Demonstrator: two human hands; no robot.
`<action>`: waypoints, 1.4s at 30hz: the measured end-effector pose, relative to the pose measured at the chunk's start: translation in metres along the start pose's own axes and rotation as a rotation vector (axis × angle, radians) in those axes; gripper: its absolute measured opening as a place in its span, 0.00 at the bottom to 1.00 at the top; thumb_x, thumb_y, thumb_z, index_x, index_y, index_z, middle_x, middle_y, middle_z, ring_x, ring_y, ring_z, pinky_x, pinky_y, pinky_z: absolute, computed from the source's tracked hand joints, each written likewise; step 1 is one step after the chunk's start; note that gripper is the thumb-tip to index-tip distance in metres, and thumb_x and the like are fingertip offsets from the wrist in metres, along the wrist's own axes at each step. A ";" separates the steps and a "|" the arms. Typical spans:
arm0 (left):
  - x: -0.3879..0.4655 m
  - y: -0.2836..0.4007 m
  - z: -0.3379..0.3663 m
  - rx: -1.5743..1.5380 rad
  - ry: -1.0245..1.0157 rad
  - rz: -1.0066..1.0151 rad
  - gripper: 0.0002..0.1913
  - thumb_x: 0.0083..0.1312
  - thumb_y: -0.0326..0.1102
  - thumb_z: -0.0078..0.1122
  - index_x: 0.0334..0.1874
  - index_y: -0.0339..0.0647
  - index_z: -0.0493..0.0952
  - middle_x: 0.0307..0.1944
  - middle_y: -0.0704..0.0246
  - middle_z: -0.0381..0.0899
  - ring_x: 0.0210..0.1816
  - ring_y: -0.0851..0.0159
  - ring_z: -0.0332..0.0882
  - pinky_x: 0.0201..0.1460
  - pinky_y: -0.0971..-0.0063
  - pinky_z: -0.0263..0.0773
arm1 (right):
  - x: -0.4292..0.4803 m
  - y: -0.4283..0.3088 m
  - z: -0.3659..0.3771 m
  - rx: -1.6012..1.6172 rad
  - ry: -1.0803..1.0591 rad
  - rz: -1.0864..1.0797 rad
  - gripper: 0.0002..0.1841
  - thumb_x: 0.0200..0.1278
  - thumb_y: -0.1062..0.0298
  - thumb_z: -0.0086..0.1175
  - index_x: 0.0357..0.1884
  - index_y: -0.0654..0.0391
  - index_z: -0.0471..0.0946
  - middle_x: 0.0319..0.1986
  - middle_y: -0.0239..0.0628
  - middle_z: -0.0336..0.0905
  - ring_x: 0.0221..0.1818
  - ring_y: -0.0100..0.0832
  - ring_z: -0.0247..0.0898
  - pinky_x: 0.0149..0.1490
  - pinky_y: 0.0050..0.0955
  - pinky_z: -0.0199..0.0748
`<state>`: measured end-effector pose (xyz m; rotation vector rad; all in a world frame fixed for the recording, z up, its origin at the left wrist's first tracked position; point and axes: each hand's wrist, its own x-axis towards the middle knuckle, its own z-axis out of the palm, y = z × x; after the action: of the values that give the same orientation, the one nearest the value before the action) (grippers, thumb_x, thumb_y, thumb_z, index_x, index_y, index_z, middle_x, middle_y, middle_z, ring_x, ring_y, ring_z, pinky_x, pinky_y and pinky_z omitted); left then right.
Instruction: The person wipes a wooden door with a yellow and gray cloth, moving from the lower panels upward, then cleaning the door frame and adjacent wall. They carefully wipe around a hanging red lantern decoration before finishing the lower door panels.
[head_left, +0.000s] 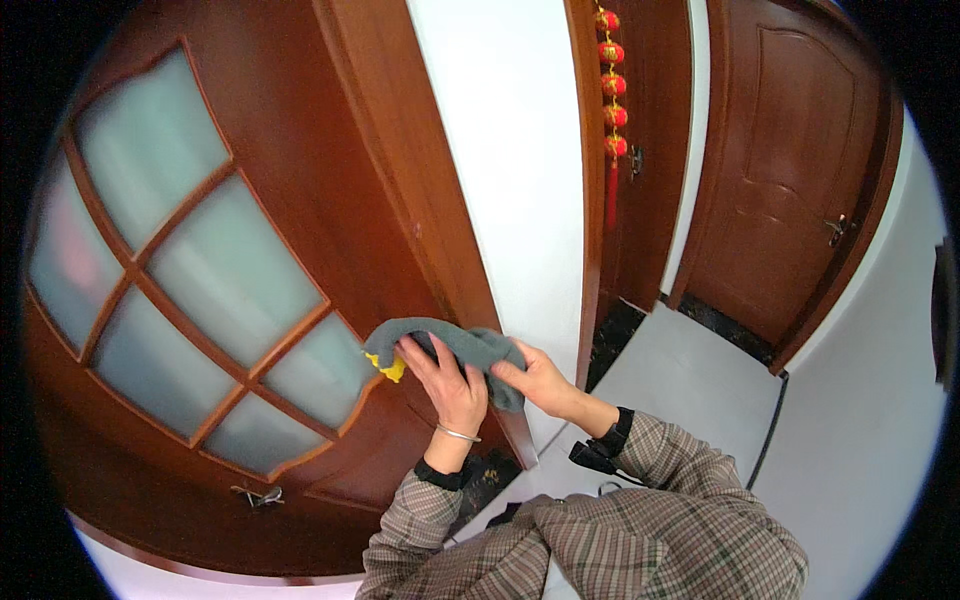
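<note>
A grey-green cloth (442, 334) with a yellow edge is bunched between my two hands, in front of a brown wooden door's frame. My left hand (450, 386), with a silver bangle at the wrist, lies against the cloth's left part, fingers spread over it; some fingertips are hidden in its folds. At the cloth's right end, my right hand (541, 381) grips it between thumb and fingers. To the left of the hands is the wooden door (300, 225) with frosted glass panes (232, 262) and a metal handle (259, 496) low in the view.
A white wall (517, 187) stands right of the door frame. Beyond it, red lantern ornaments (613, 85) hang by another brown door. A further wooden door (787, 172) with a metal handle is at the upper right. Pale floor tiles (697, 375) lie below, with dark thresholds at the doorways.
</note>
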<state>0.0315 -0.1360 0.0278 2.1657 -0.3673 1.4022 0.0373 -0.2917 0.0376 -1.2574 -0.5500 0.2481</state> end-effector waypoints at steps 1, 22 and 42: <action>0.012 0.001 0.006 0.105 -0.014 0.046 0.34 0.66 0.34 0.52 0.75 0.39 0.54 0.75 0.40 0.35 0.75 0.31 0.32 0.73 0.36 0.35 | 0.010 -0.002 -0.013 -0.020 0.051 -0.002 0.24 0.70 0.55 0.55 0.60 0.60 0.71 0.50 0.41 0.76 0.55 0.28 0.68 0.58 0.29 0.68; 0.039 0.025 0.079 0.952 -0.324 0.155 0.30 0.64 0.42 0.59 0.70 0.50 0.66 0.71 0.61 0.63 0.65 0.62 0.67 0.65 0.55 0.61 | 0.111 0.000 -0.144 -0.960 0.071 -0.593 0.17 0.52 0.68 0.62 0.44 0.58 0.74 0.39 0.44 0.73 0.42 0.49 0.73 0.41 0.45 0.72; 0.103 0.037 0.059 0.630 0.057 0.114 0.30 0.66 0.41 0.59 0.69 0.40 0.66 0.71 0.51 0.60 0.71 0.48 0.59 0.67 0.47 0.58 | 0.125 -0.080 -0.079 -0.202 0.218 -0.715 0.28 0.66 0.70 0.55 0.67 0.61 0.62 0.57 0.46 0.69 0.59 0.37 0.67 0.62 0.35 0.66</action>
<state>0.1019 -0.1942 0.1127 2.6134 -0.0189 1.8220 0.1748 -0.3231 0.1293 -1.1842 -0.8095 -0.5484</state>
